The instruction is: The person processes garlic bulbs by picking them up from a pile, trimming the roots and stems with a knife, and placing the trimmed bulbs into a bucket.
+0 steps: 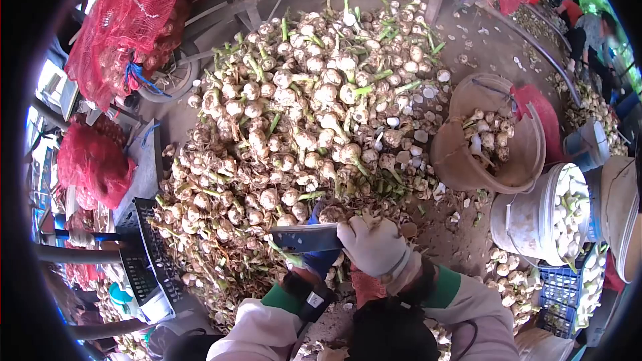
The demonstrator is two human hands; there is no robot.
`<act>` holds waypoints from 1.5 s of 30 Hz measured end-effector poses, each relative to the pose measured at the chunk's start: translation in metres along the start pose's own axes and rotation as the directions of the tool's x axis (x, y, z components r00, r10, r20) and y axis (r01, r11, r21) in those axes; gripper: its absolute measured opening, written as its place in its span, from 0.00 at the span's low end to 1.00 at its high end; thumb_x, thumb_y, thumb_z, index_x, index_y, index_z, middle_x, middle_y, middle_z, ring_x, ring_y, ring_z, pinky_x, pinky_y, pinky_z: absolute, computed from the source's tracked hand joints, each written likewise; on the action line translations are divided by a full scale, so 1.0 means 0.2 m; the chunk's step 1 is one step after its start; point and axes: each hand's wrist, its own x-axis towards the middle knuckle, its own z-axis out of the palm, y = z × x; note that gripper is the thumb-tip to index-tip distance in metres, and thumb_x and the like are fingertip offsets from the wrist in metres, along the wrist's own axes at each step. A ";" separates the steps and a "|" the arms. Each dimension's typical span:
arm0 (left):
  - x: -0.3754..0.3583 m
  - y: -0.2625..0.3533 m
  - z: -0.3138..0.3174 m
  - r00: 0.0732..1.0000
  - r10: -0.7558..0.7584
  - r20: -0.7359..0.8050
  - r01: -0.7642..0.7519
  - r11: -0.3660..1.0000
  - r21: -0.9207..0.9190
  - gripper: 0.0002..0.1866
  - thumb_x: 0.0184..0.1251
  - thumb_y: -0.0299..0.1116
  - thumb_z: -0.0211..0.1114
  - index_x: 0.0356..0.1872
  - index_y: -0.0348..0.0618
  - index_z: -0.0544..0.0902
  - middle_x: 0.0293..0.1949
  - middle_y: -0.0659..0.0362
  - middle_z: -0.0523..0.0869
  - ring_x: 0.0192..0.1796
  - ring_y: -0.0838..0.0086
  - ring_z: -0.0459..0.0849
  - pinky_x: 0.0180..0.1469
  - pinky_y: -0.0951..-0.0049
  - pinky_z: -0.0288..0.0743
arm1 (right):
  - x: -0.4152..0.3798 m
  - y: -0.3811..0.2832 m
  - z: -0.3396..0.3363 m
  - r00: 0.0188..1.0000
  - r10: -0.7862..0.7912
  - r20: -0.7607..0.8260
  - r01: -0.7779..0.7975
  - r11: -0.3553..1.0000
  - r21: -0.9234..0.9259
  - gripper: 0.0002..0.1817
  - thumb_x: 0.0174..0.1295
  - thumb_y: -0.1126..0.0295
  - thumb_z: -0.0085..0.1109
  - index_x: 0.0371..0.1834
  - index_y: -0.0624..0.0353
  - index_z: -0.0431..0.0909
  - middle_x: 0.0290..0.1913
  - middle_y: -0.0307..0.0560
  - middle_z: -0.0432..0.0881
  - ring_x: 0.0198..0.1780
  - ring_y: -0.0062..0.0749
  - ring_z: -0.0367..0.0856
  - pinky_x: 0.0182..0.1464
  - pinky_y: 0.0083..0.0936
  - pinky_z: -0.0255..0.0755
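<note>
My right hand (376,246), in a pale glove, is closed round the handle end of a wide dark blade (306,238). The blade lies level and points left, across my left hand (319,261). My left hand wears a blue glove and sits mostly behind the blade. Just above the blade's edge, at the left hand's fingers, is a brownish bulb (332,213) with a rooty top. In front of both hands spreads a large heap of bulbs (287,140) with cut green stems.
A broken-rimmed tub (449,150) with some bulbs stands at the right, near a white bucket (528,217) of peeled pieces and a blue crate (558,287). Red mesh sacks (124,20) and a black crate (137,254) are at the left. People (592,33) are at the far right.
</note>
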 end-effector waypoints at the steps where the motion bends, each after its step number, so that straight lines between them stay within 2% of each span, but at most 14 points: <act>1: -0.02 -0.05 0.01 0.996 -0.032 -0.084 0.020 0.990 -0.139 0.13 0.73 0.33 0.57 0.55 0.45 0.74 0.49 0.59 0.80 0.51 0.71 0.78 0.53 0.70 0.75 | 0.00 -0.01 0.03 0.995 -0.093 -0.034 0.087 0.983 -0.160 0.05 0.59 0.66 0.56 0.37 0.51 0.75 0.30 0.45 0.78 0.33 0.41 0.82 0.27 0.41 0.74; 3: 0.00 0.05 0.03 0.983 -0.079 -0.165 0.031 0.960 -0.278 0.12 0.73 0.34 0.58 0.53 0.45 0.74 0.47 0.60 0.80 0.49 0.72 0.79 0.52 0.70 0.75 | 0.02 0.08 0.05 0.996 -0.057 0.071 0.065 0.992 -0.105 0.05 0.60 0.66 0.55 0.37 0.51 0.75 0.30 0.45 0.79 0.33 0.41 0.83 0.26 0.40 0.74; 5: 0.09 0.30 0.00 0.950 0.311 -0.024 -0.220 0.721 0.657 0.16 0.70 0.34 0.64 0.54 0.45 0.71 0.44 0.62 0.80 0.47 0.74 0.79 0.53 0.71 0.75 | 0.00 0.24 0.15 0.980 0.116 0.164 -0.071 0.964 -0.257 0.05 0.61 0.67 0.53 0.36 0.53 0.76 0.32 0.46 0.81 0.33 0.44 0.84 0.28 0.39 0.76; 6: 0.08 0.38 0.00 0.951 0.309 -0.029 -0.214 0.722 0.658 0.16 0.70 0.34 0.64 0.54 0.45 0.71 0.44 0.62 0.80 0.47 0.74 0.79 0.53 0.71 0.75 | -0.05 0.43 0.32 0.867 0.484 0.122 -0.492 0.869 0.055 0.06 0.63 0.66 0.53 0.34 0.57 0.75 0.33 0.47 0.83 0.34 0.48 0.84 0.30 0.41 0.76; 9: 0.10 0.44 0.06 0.974 -0.125 -0.189 0.050 0.931 -0.362 0.26 0.60 0.27 0.73 0.57 0.45 0.70 0.45 0.62 0.78 0.44 0.79 0.78 0.47 0.76 0.76 | -0.21 0.41 0.39 0.658 0.714 0.240 -0.752 0.606 0.259 0.10 0.66 0.64 0.53 0.38 0.59 0.77 0.34 0.45 0.84 0.35 0.44 0.84 0.33 0.38 0.77; 11: 0.05 0.45 0.12 0.976 -0.111 -0.188 0.028 0.917 -0.398 0.25 0.60 0.25 0.72 0.56 0.46 0.70 0.45 0.63 0.78 0.44 0.79 0.78 0.47 0.75 0.76 | -0.30 0.27 0.62 0.582 0.510 0.633 -0.706 -0.068 0.705 0.15 0.67 0.60 0.54 0.46 0.60 0.79 0.37 0.45 0.85 0.34 0.34 0.84 0.36 0.32 0.77; 14: 0.02 0.46 0.11 0.979 -0.040 -0.199 -0.066 0.867 -0.495 0.24 0.60 0.20 0.71 0.54 0.45 0.70 0.46 0.63 0.78 0.45 0.79 0.79 0.47 0.76 0.78 | -0.22 0.28 0.58 0.576 0.404 0.710 -0.623 -0.345 0.702 0.17 0.68 0.61 0.55 0.53 0.61 0.78 0.39 0.43 0.85 0.35 0.27 0.82 0.39 0.27 0.77; 21: 0.04 0.76 0.02 0.931 -0.181 -0.317 -0.024 0.836 -0.548 0.18 0.65 0.19 0.64 0.53 0.44 0.72 0.44 0.62 0.81 0.44 0.82 0.79 0.46 0.76 0.78 | 0.03 0.13 -0.13 0.887 0.415 -0.204 -0.226 0.775 0.590 0.10 0.67 0.65 0.54 0.46 0.57 0.78 0.29 0.51 0.82 0.31 0.41 0.83 0.34 0.34 0.75; 25: 0.00 0.53 0.12 0.983 -0.130 -0.132 0.042 0.850 -0.525 0.17 0.66 0.23 0.66 0.53 0.42 0.73 0.45 0.61 0.82 0.45 0.77 0.81 0.48 0.75 0.77 | -0.45 0.38 0.33 0.784 0.467 0.408 -0.593 0.758 0.272 0.09 0.65 0.66 0.55 0.40 0.59 0.79 0.31 0.56 0.82 0.33 0.53 0.82 0.37 0.37 0.75; 30: 0.10 0.31 0.00 0.979 0.047 0.196 -0.119 0.920 0.373 0.18 0.61 0.31 0.70 0.52 0.43 0.79 0.45 0.54 0.85 0.43 0.64 0.85 0.43 0.65 0.78 | -0.52 0.52 0.15 0.600 0.779 0.182 -0.635 0.326 0.700 0.12 0.64 0.70 0.54 0.47 0.61 0.79 0.33 0.54 0.84 0.33 0.40 0.83 0.39 0.33 0.75; 34: 0.36 0.01 -0.40 0.993 -0.112 -0.027 0.059 0.298 0.953 0.23 0.57 0.50 0.66 0.51 0.51 0.82 0.54 0.54 0.81 0.54 0.56 0.79 0.49 0.50 0.73 | -0.59 0.58 0.28 0.433 0.881 0.190 -0.761 0.244 0.601 0.14 0.62 0.70 0.55 0.49 0.64 0.78 0.33 0.55 0.84 0.34 0.41 0.83 0.41 0.34 0.75; 40: 0.46 -0.21 -0.43 0.993 -0.112 -0.044 0.060 0.146 0.987 0.19 0.57 0.48 0.68 0.45 0.51 0.84 0.38 0.56 0.86 0.42 0.57 0.85 0.43 0.57 0.77 | -0.39 0.40 0.31 0.610 0.681 0.406 -0.776 0.410 0.479 0.12 0.63 0.66 0.55 0.44 0.61 0.78 0.32 0.57 0.83 0.35 0.51 0.83 0.40 0.38 0.75; 43: 0.33 0.21 -0.35 0.870 -0.481 -0.111 0.489 0.869 0.070 0.14 0.61 0.41 0.70 0.40 0.42 0.84 0.26 0.62 0.84 0.27 0.76 0.81 0.31 0.74 0.75 | -0.13 0.34 0.15 0.698 0.658 0.281 -0.709 0.582 0.399 0.10 0.64 0.64 0.55 0.40 0.59 0.76 0.31 0.57 0.81 0.35 0.56 0.81 0.37 0.44 0.74; 45: 0.23 0.44 -0.23 0.962 -0.260 -0.088 0.269 0.956 0.117 0.10 0.60 0.36 0.71 0.35 0.41 0.82 0.24 0.62 0.81 0.26 0.80 0.76 0.28 0.75 0.71 | 0.01 0.21 0.04 0.722 0.642 0.259 -0.683 0.601 0.414 0.10 0.64 0.63 0.55 0.40 0.57 0.76 0.31 0.57 0.81 0.35 0.57 0.81 0.36 0.46 0.73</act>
